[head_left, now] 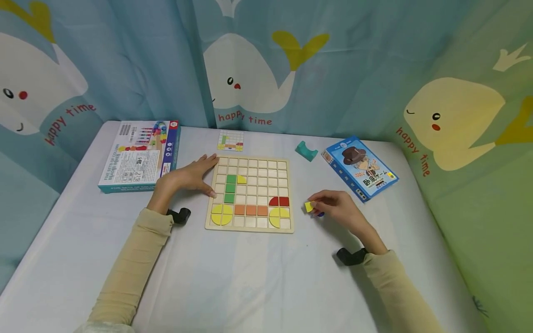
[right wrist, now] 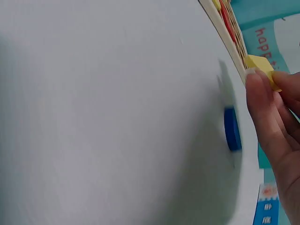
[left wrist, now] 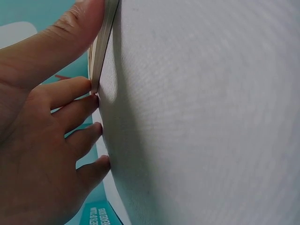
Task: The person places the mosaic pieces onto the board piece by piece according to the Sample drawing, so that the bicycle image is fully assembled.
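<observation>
A wooden grid board (head_left: 258,175) lies on the table, with green squares (head_left: 230,188), orange squares (head_left: 251,210), red pieces (head_left: 284,201) and yellow quarter-round pieces (head_left: 222,214) in its cells. At its left edge rests my left hand (head_left: 187,177), thumb on the side rim and fingers spread toward the upper corner. To the right of the board, my right hand (head_left: 338,209) pinches a small yellow block (right wrist: 260,67) between thumb and fingertips, raised over the table. A blue piece (right wrist: 232,129) lies on the tabletop beneath that hand, mostly hidden in the head view.
Behind the board lies a small pattern card (head_left: 231,140) showing a coloured grid. A bead game box (head_left: 139,157) is at the left. A blue game box (head_left: 360,166) and a teal notched piece (head_left: 306,151) are at the back right. A printed curtain (head_left: 166,60) hangs behind.
</observation>
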Tool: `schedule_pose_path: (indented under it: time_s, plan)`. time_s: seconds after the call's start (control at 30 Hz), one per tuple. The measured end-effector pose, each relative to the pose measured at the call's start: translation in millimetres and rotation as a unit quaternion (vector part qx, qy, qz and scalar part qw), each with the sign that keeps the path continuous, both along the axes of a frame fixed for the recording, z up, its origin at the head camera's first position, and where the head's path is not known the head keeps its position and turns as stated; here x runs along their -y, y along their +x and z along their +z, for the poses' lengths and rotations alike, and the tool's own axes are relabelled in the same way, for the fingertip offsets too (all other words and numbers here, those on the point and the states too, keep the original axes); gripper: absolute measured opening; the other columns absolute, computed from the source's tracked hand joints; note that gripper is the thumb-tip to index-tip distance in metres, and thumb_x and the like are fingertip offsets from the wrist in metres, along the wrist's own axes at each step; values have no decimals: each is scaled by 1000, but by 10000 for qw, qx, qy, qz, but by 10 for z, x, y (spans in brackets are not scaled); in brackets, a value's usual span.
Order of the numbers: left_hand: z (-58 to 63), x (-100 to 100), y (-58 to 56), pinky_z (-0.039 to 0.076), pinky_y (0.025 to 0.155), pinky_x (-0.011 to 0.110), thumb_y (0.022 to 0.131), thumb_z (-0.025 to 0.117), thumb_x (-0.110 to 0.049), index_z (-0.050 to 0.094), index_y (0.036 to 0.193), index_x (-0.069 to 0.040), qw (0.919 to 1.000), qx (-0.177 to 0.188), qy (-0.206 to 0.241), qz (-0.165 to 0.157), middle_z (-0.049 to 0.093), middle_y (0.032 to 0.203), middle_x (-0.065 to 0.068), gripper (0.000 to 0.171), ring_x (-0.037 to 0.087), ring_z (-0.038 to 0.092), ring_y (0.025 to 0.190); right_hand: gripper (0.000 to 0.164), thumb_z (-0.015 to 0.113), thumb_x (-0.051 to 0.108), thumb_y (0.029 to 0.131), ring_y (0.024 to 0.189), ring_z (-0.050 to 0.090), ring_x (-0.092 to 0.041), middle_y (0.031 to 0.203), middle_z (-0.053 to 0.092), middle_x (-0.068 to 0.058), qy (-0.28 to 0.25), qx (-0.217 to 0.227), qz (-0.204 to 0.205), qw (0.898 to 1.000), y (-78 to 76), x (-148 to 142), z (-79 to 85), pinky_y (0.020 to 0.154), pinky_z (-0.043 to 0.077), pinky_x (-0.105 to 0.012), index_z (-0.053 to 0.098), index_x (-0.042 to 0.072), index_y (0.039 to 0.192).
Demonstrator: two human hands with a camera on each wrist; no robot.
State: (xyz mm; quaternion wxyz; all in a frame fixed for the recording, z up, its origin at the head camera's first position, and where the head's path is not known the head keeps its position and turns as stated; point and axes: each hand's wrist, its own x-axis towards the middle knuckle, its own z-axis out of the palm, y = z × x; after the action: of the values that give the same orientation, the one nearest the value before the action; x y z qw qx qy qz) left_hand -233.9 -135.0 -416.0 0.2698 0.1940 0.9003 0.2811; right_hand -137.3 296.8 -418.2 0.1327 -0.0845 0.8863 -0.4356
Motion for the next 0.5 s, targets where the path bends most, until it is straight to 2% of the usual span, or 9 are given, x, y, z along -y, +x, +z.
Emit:
schedule_pose_path:
  time_s: [0.2, 0.5]
  plan:
    - [7, -6, -6, 4, 125, 66, 84, 85, -28, 14, 165, -6, 10000, 38, -31, 20, 3, 174, 14, 110, 40, -5, 160, 21, 65, 5, 99, 80, 72, -19, 104, 76, -17, -405, 147, 413, 9982, 81, 135, -23, 75, 59, -23, 73, -2, 117]
    - [25, -20, -3, 4, 126, 66, 84, 86, -26, 16, 165, -4, 10000, 8, -6, -30, 4, 174, 15, 109, 40, -5, 160, 22, 64, 3, 99, 80, 72, -22, 105, 75, -20, -541, 353, 651, 9958, 189, 339, -27, 73, 59, -22, 72, -6, 117]
